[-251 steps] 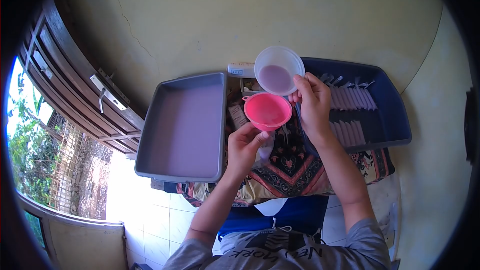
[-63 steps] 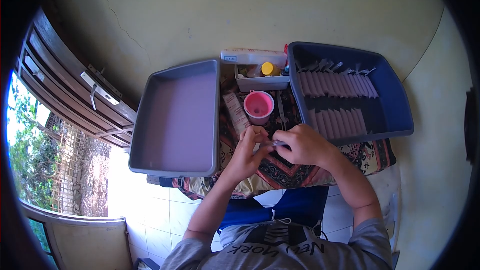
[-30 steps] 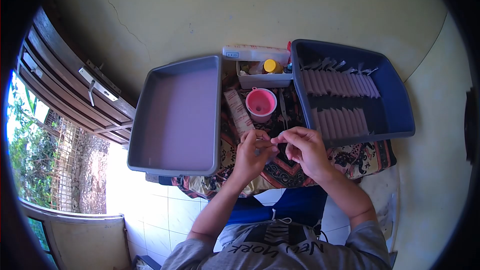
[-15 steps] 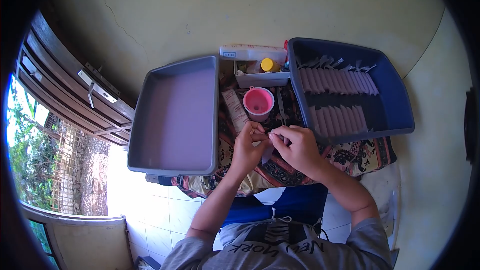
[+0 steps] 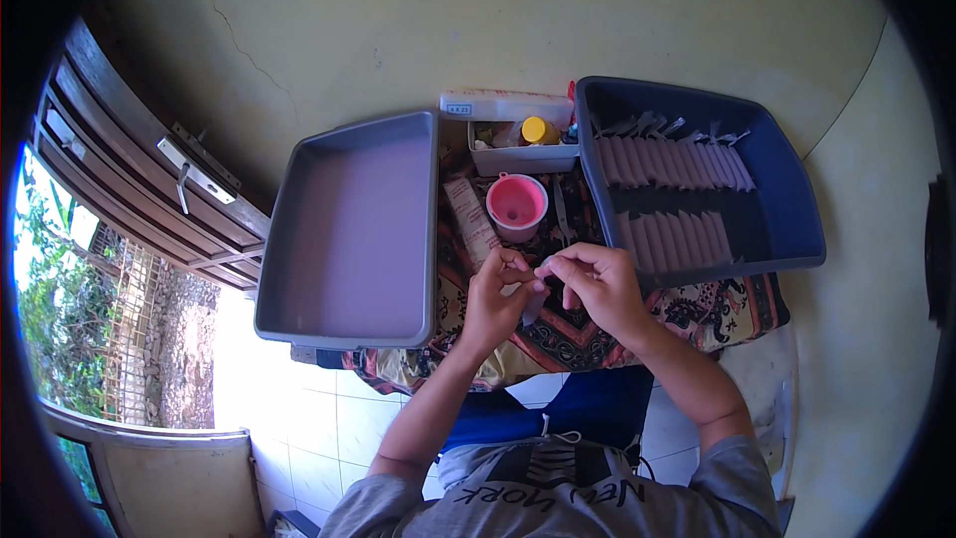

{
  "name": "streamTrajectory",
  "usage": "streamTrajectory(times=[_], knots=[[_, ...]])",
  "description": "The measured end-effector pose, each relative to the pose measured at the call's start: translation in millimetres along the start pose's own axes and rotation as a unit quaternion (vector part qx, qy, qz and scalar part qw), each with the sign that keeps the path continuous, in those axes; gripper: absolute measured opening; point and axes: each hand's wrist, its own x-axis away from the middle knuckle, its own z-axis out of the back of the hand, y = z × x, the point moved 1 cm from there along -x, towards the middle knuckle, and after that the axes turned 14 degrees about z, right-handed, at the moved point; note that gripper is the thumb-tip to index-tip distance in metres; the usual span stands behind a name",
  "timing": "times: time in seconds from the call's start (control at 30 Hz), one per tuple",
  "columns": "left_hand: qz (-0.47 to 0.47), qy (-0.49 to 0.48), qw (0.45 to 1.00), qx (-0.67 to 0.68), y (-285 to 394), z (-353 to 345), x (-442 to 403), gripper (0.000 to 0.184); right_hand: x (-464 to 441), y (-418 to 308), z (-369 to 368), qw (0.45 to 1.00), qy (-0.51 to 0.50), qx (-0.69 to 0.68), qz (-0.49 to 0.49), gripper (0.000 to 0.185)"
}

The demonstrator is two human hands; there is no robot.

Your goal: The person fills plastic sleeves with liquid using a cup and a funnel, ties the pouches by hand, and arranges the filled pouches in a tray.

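Between my hands hangs a small, narrow plastic bag (image 5: 533, 309) with pale purple contents, its upper end hidden in the fingertips. My left hand (image 5: 493, 297) is closed in a pinch on the bag's top. My right hand (image 5: 600, 284) pinches at the same end from the right, its fingertips almost touching the left ones. Just beyond the hands stands a pink funnel (image 5: 518, 201) in a light cup. Left of the cup lies a printed packet of plastic bags (image 5: 472, 219).
A grey tub (image 5: 435, 239) of purple liquid stands left. In a dark blue tub (image 5: 767, 229) at right lie two rows of filled purple bags (image 5: 677, 241). A grey box (image 5: 523, 161) behind the funnel holds a yellow-lidded jar (image 5: 539, 131). Patterned cloth (image 5: 697, 319) covers the table.
My right hand has shifted slightly up and right, its fingers a little more extended. My left hand keeps its pinch at the bag's top, nearly still.
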Motion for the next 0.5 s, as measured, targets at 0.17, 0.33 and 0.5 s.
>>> streamTrajectory(times=[0.17,0.33,0.5], knots=[[-0.028,0.007,1.0,-0.012,5,-2,1,0.027,4,2,-2,1.0,-0.003,-0.007,-0.018,0.018],[-0.044,0.038,0.993,-0.099,5,-1,3,0.029,4,3,-9,0.927,-0.067,0.312,0.195,0.009],[-0.024,0.039,0.993,-0.113,5,-1,2,0.031,6,4,-16,0.848,-0.108,0.453,0.253,0.008]])
